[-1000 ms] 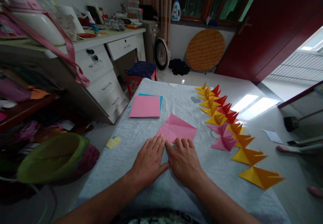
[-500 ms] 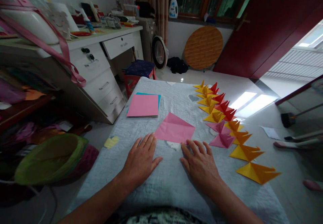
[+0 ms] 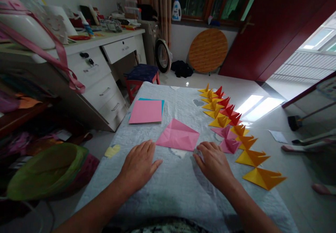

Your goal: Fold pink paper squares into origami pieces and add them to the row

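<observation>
A pink sheet of origami paper, creased and folded into a kite-like shape, lies on the cloth-covered table. My left hand rests flat on the tablecloth, fingers together and thumb apart, its fingertips by the paper's lower left corner. Just off the lower right corner is my right hand, its fingers bent down to the cloth and thumb apart from them. Neither hand appears to hold anything. Beyond the folded sheet, a stack of square paper has pink on top and blue showing at the edge.
Rows of folded paper cranes in yellow, red, pink and orange-yellow line the table's right side. A green-lined bin stands left, below a white desk. Behind the table is a stool.
My right hand has shifted slightly right, away from the paper's corner, and its fingers have bent. My left hand has drawn a little off the left corner. The view has shifted slightly.
</observation>
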`<state>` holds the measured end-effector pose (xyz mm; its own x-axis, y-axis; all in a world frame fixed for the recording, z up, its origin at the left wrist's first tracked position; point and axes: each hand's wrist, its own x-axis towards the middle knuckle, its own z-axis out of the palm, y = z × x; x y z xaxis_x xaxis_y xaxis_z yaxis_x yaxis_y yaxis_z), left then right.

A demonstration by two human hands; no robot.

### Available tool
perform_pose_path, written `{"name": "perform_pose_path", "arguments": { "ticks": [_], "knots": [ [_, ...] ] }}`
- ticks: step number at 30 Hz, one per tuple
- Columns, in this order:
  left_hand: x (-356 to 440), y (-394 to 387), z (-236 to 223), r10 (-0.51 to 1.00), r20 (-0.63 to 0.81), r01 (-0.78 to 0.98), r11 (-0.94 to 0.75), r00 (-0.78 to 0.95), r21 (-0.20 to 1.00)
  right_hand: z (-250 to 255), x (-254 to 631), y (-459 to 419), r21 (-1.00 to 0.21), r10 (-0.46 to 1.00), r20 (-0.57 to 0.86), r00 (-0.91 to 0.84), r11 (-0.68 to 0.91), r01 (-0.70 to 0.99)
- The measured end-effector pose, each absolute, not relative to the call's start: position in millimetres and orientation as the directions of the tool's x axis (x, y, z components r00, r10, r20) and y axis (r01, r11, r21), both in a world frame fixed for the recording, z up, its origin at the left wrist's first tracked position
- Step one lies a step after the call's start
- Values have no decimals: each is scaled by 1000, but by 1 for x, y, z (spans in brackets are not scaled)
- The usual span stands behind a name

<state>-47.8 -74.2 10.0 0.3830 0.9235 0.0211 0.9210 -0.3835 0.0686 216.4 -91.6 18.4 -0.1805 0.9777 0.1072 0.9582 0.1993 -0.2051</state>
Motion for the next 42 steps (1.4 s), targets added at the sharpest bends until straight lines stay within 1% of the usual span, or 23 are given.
{"name": "perform_pose_path", "arguments": {
  "ticks": [2,4,7,9,10,12,15,19,21,24,28,31,37,39,42],
  "knots": [
    [-45,-63,20,924,-26,917,-376,382,130,19,209,-80,-303,983,143,-114,153,940],
    [-42,-51,25,907,-48,895,-404,419,190,13,200,-69,-420,982,171,-85,151,895],
    [-38,-34,25,882,-70,860,-434,467,268,0,191,-59,-525,988,151,-13,91,846],
    [-38,-25,21,863,-64,825,-455,502,336,-8,190,-55,-589,991,130,-22,96,802],
    [-39,-22,18,852,-58,802,-464,520,376,-11,191,-55,-609,990,127,-56,123,784],
    [-42,-17,11,831,-41,746,-476,555,465,-12,196,-55,-615,979,152,-133,199,763],
    [-48,-13,2,813,3,665,-478,582,574,-6,203,-56,-566,953,249,-174,289,772],
    [-53,-12,-4,810,60,606,-483,583,632,1,208,-59,-490,920,364,-145,321,811],
    [-55,-12,-6,800,108,568,-506,590,649,1,209,-59,-506,905,404,-133,342,792],
    [-57,-12,-8,788,172,519,-534,591,667,-4,208,-58,-590,892,442,-90,365,720],
    [-57,-13,-7,789,203,490,-537,580,686,-9,210,-55,-702,895,446,-25,367,610],
    [-57,-16,-1,775,213,483,-557,595,676,-9,212,-53,-742,894,448,-14,381,552],
    [-53,-22,8,710,257,462,-646,655,608,-8,214,-52,-762,889,457,-27,407,504],
    [-49,-24,5,703,352,455,-685,619,569,-8,213,-52,-761,895,445,-44,403,508],
    [-44,-27,-2,642,485,463,-766,594,446,-7,210,-53,-745,902,427,-54,385,544]
  ]
}}
